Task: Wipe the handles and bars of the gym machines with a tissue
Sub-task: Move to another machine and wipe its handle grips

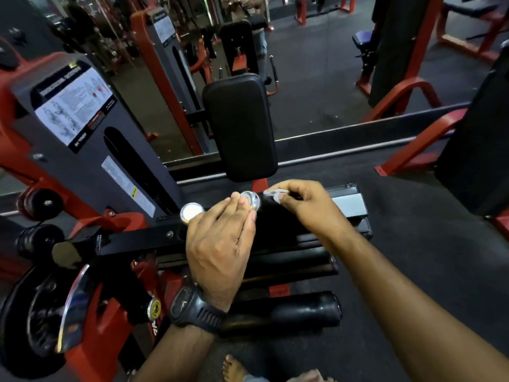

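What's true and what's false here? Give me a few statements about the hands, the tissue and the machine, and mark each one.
1. The right hand pinches the tissue. True.
2. The left hand holds the tissue. False: it holds nothing; its straight fingers lie by a chrome end cap.
3. A black watch sits on the left wrist. True.
4. The upright pad is red. False: it is black.

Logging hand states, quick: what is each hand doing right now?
Left hand: open, straight fingers resting on the chrome-capped handle.
Right hand: pinching the tissue against that handle.
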